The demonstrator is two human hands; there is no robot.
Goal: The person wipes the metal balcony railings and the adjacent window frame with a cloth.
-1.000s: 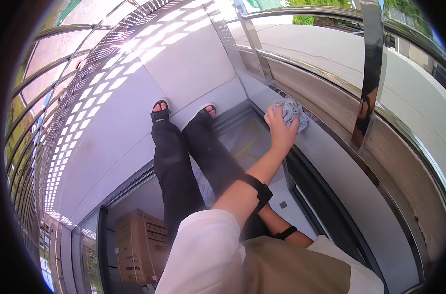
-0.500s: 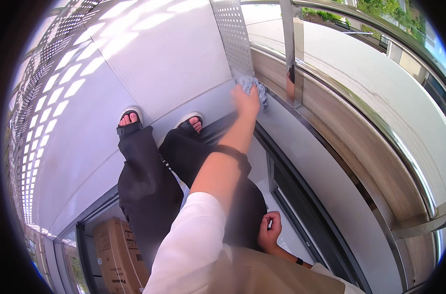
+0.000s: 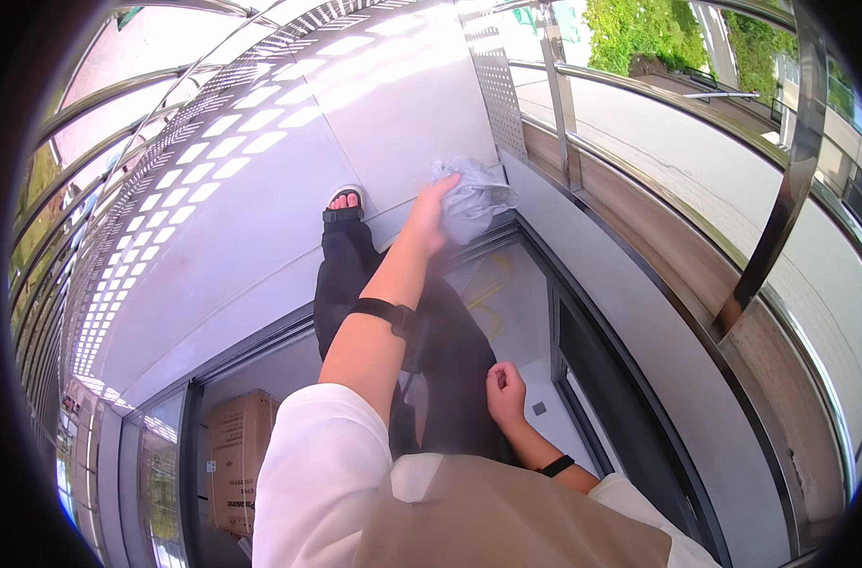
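A thin, pale grey cloth (image 3: pixel 476 201) hangs loosely spread from my left hand (image 3: pixel 429 214), whose fingers are closed on its left edge. It looks raised above the corner where the pale floor panel meets the low ledge. A black band circles my left forearm. My right hand (image 3: pixel 507 390) rests by my right thigh with its fingers curled in and nothing showing in them. A black strap is round its wrist.
A door track (image 3: pixel 478 248) crosses below the cloth, and a dark-framed door (image 3: pixel 606 379) stands at right. Metal railings (image 3: pixel 677 90) run along the right; a perforated panel (image 3: pixel 499 85) closes the far corner. A cardboard box (image 3: pixel 237 454) sits lower left. My sandalled foot (image 3: pixel 344 201) stands on the panel.
My left hand has drawn back from the corner, to the left, and the bunched cloth has spread out. My right hand stays curled by my thigh. The view has shifted.
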